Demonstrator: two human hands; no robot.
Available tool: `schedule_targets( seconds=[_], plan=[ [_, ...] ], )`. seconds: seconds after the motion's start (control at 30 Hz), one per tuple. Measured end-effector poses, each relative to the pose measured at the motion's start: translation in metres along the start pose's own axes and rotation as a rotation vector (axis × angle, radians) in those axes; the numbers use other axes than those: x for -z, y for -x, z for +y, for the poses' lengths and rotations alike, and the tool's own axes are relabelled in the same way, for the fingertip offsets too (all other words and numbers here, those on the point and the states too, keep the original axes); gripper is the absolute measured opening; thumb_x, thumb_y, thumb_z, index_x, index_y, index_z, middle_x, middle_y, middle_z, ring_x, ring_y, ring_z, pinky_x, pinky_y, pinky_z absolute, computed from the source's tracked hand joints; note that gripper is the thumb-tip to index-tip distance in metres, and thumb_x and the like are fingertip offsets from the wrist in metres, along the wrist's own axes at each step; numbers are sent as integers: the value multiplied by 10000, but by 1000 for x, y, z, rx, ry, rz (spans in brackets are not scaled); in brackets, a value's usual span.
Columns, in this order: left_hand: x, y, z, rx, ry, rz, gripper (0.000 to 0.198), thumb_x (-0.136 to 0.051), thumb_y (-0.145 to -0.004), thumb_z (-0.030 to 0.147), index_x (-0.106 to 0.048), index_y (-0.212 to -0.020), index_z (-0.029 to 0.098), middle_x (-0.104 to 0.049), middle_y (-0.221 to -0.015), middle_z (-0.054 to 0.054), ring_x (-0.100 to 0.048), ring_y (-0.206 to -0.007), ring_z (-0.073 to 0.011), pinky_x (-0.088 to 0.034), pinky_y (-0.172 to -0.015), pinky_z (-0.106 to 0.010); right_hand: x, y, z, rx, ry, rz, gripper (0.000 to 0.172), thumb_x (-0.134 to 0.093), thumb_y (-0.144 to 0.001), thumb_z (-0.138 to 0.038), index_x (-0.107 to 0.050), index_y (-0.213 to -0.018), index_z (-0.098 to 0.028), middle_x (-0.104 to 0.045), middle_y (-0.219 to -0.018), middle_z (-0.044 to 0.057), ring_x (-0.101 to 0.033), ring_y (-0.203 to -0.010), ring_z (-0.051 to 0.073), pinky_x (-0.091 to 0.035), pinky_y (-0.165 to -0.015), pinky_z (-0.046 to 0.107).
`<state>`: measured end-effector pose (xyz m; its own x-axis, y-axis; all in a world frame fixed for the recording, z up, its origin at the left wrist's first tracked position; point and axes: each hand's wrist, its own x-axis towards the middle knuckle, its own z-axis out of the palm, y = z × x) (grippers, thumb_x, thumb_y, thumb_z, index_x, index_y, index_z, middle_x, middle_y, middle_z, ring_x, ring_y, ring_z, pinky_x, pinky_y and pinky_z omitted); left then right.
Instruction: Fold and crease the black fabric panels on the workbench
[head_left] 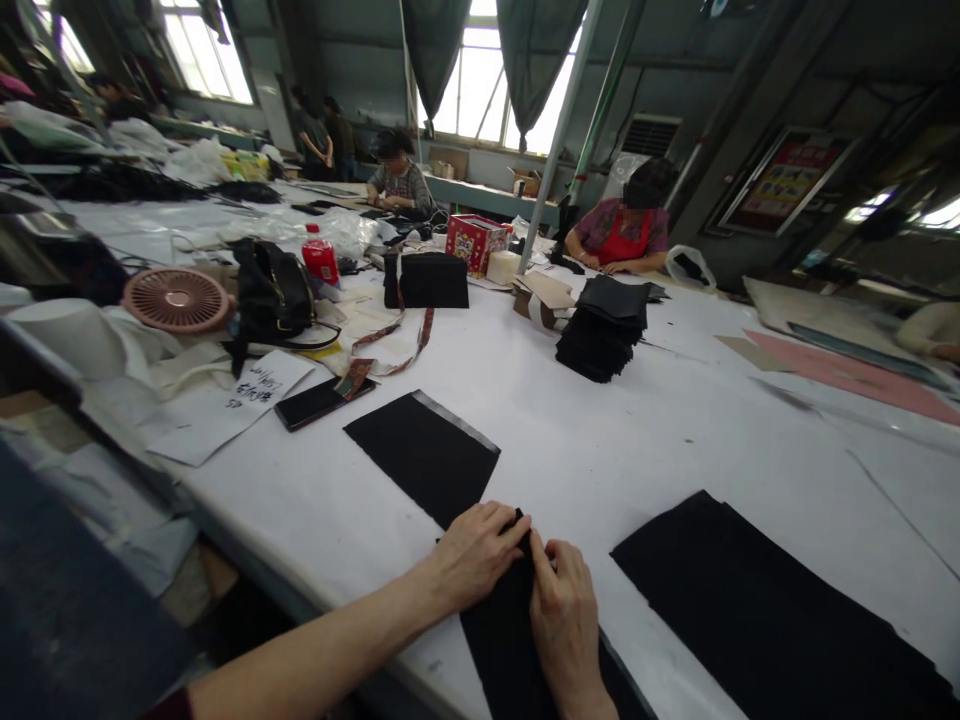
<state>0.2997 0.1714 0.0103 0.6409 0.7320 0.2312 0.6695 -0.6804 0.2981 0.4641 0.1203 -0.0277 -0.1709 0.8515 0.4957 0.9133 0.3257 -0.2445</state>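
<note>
Close to the front edge of the white table, my left hand (484,550) presses its curled fingers on the far end of a black fabric piece (506,640). My right hand (564,610) meets it there, its index finger and thumb pinching the same edge. The fingertips of both hands nearly touch, and the bit of edge under them is partly hidden. Just beyond lies another flat black piece (424,450) with a shiny grey strip (456,420) along its far side. On the right rests a stack of black pieces (780,620).
A phone (322,402), a paper with handwriting (232,405), a pink fan (178,300) and a black bag (274,292) lie to the left. Farther back stand black stacks (426,282) (604,330) and a red box (476,245). A person in a red apron (622,235) sits across.
</note>
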Motion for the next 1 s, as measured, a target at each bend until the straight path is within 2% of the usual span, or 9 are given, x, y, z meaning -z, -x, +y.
schedule_targets(
  seconds=[0.23,0.5,1.0],
  plan=[
    [-9,3,-3,46,22,38,415,-531,-942,259,-434,-1342,210,-559,-1174,-65,-503,-1114,-230,-444,-947,-382,-6,2,3,15,31,-4,415,-321,-945,-98,-472,-1318,-197,-535,-928,89,-500,-846,232,-457,-762,393],
    [-7,2,-3,55,34,32,416,-531,-942,265,-440,-1343,200,-548,-1202,-72,-490,-1132,-238,-438,-962,-396,-8,3,4,33,72,-14,422,-359,-911,-56,-485,-1304,-142,-536,-954,102,-496,-867,238,-450,-768,389],
    [-8,0,-1,83,39,52,418,-557,-922,251,-454,-1323,195,-550,-1197,-68,-486,-1119,-237,-443,-959,-398,-7,1,3,43,96,-17,425,-382,-892,-35,-493,-1288,-146,-534,-928,96,-486,-837,238,-441,-724,378]
  ],
)
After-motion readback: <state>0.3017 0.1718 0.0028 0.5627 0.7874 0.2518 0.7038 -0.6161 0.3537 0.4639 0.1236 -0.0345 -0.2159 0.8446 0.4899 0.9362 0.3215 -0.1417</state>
